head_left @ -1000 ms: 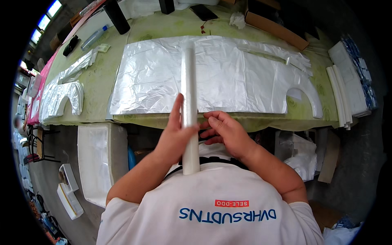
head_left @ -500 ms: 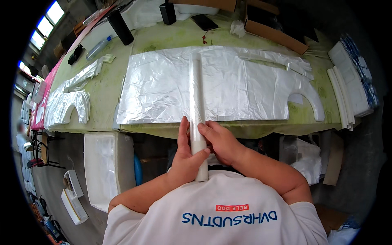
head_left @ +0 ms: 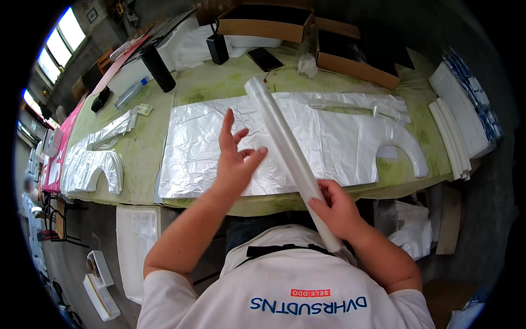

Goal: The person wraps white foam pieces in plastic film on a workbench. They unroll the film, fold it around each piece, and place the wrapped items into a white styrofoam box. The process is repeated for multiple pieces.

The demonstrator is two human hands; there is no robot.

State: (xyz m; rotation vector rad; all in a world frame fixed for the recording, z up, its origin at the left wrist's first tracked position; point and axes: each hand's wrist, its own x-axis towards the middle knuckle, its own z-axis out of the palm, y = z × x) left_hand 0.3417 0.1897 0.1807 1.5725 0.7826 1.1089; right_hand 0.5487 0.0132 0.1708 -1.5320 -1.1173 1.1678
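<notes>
A long roll of whitish plastic film (head_left: 285,140) slants from upper left to lower right before me. My right hand (head_left: 335,205) is closed round its lower part, thumb on the near side. Left of the roll, my left hand (head_left: 236,156) is raised with its fingers apart, holding nothing. Beneath both lies a wide stack of shiny, crinkled plastic sheets (head_left: 203,148), spread flat on the table. Its right end has a curved cutout, and narrow strips run along its far right side. The roll hides part of the stack's middle.
The table has a green patterned cover (head_left: 137,175). More folded plastic (head_left: 93,164) lies at left. Farther back are a bottle (head_left: 130,94), black cylinder (head_left: 158,68), phone (head_left: 265,58) and open cardboard box (head_left: 359,68). White rolls (head_left: 450,137) lie at right; a foam box (head_left: 129,247) stands below left.
My left hand has let go of the roll and moved up and left. With my right hand on it, the roll has swung from upright to slanting, its lower end shifting right.
</notes>
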